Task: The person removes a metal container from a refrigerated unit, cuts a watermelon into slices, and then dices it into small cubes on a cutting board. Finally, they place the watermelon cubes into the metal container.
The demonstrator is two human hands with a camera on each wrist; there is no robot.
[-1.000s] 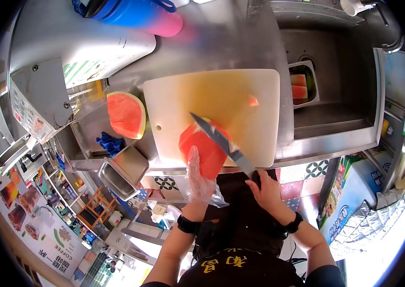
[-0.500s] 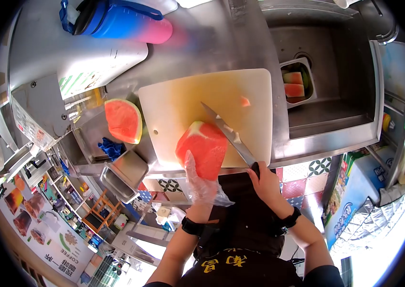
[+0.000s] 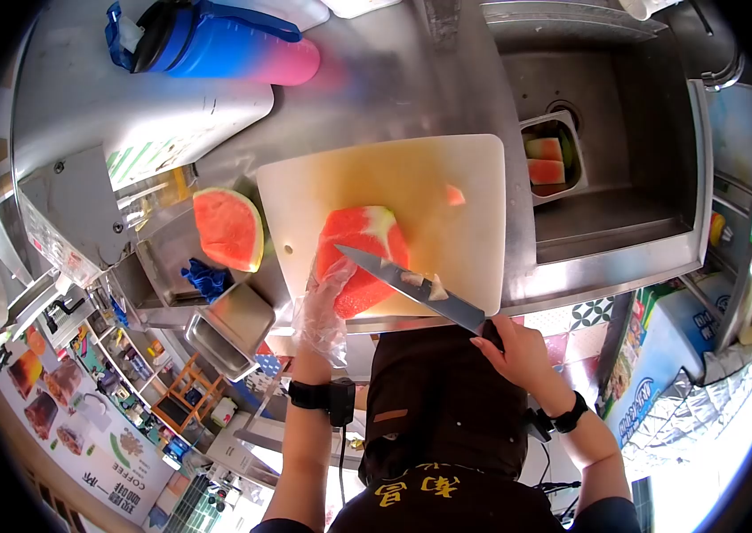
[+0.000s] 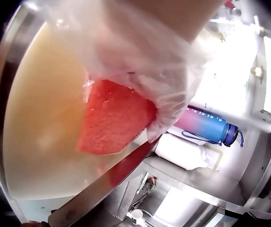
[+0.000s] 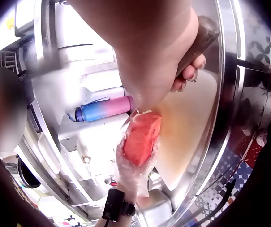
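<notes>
A peeled red watermelon chunk [image 3: 360, 266] with a pale patch at its far end lies on the white cutting board [image 3: 447, 240]. My left hand [image 3: 323, 302], in a clear plastic glove, grips its left side; the right wrist view shows the gloved hand [image 5: 134, 165] around the chunk [image 5: 142, 137]. My bare right hand [image 3: 518, 354] holds the knife by its dark handle. The knife blade [image 3: 447, 305] slants over the chunk, tip toward the upper left, with pale scraps stuck on it. In the left wrist view the blade [image 4: 111, 177] runs beside the chunk [image 4: 114, 118].
A rind-on watermelon piece [image 3: 228, 229] sits left of the board, near a blue cloth [image 3: 206, 279] and a metal container [image 3: 220, 340]. A small red scrap [image 3: 455, 194] lies on the board. Cut pieces [image 3: 546, 171] fill a tray in the sink; a bottle [image 3: 234, 44] lies at the back.
The chunk has turned, its pale end now pointing up and right. My left hand has shifted from its near end to its left side. The knife has moved from beside the chunk to over it.
</notes>
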